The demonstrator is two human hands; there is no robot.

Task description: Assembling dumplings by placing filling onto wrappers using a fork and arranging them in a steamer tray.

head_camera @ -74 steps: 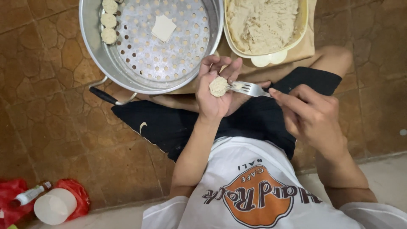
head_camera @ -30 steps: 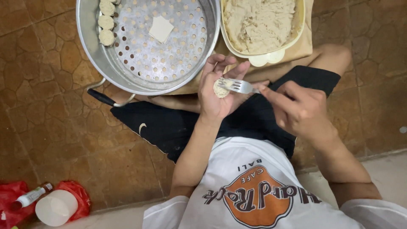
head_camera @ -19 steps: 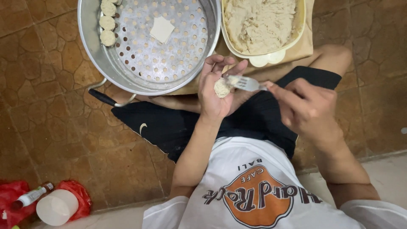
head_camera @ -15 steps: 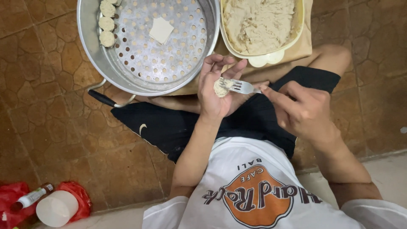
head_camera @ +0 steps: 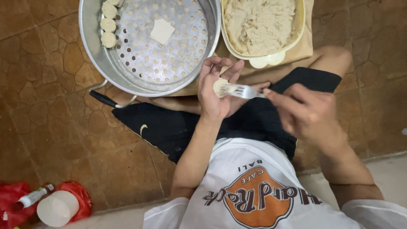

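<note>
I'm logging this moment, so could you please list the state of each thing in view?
left hand: cupped, holding a dumpling wrapper
dumpling wrapper: open, filled
right hand: gripping a fork
fork: tines on the wrapper
steamer pot: uncovered, three dumplings at its rim
filling bowl: nearly full

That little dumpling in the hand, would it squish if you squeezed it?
Probably yes: the dumpling sags into the cupped left hand, so its wrapper looks thin and floppy. The filling looks soft, since the fork in the right hand presses into it.
</note>
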